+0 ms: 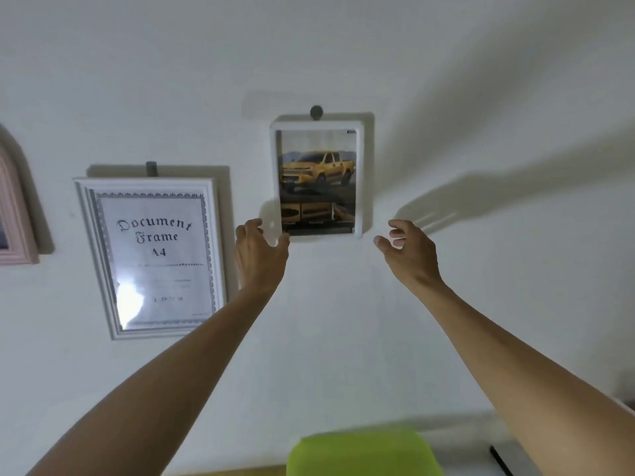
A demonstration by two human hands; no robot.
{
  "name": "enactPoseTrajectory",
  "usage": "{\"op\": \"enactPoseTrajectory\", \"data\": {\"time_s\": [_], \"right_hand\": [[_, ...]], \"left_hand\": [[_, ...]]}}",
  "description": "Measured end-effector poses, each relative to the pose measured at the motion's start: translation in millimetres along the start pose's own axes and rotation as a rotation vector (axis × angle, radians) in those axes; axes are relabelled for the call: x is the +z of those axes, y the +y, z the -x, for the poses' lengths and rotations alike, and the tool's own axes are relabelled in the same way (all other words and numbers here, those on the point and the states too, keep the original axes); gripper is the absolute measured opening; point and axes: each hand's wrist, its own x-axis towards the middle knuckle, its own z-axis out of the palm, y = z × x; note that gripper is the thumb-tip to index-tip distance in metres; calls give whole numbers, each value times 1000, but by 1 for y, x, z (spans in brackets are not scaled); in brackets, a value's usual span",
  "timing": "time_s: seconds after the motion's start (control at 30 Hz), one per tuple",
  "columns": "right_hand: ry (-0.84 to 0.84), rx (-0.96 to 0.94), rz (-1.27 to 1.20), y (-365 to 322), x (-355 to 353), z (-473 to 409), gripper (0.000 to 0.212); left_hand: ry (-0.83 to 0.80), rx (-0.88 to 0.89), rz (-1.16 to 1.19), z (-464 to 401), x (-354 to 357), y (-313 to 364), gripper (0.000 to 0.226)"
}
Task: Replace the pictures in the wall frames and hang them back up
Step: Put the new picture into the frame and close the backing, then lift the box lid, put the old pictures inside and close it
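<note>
Just above left fingers [280,239]: white frame [359,176].

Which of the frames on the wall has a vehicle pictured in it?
The small white frame in the middle, showing a yellow pickup. The larger frame shows printed text; the pink frame is cut off.

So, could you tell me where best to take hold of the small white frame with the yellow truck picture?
Probably by the two long side edges of the white frame, one hand from each side, then lift. It hangs upright from a peg at its top.
</note>
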Motion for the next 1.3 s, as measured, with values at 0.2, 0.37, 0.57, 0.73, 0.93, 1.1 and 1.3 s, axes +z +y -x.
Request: {"op": "enactPoseTrajectory", "data": {"time_s": [0.2, 0.37, 0.57, 0.73, 0.93, 1.1, 1.3], "right_hand": [[-240, 142, 42, 62, 4, 52, 48], [-452, 271, 132, 119, 15, 104, 52], [-688, 464, 298, 194, 20, 170, 58], [-838, 580, 446, 252, 15, 225, 67], [-906, 779, 561, 299, 5, 277, 62], [-915, 789, 584, 311, 6, 293, 32], [-777, 884, 485, 313, 4, 288, 17]], "left_hand": [[-93, -223, -132, 77, 16, -43, 56], [-244, -398, -245, 154, 28, -84, 57], [-472, -573, -429, 250, 33, -129, 55], [-611, -713, -516, 311, 37, -158, 52], [-768, -779, -631, 353, 41, -178, 50], [-795, -867, -625, 365, 49, -187, 33], [-701, -981, -582, 365, 53, -190, 26]]}}
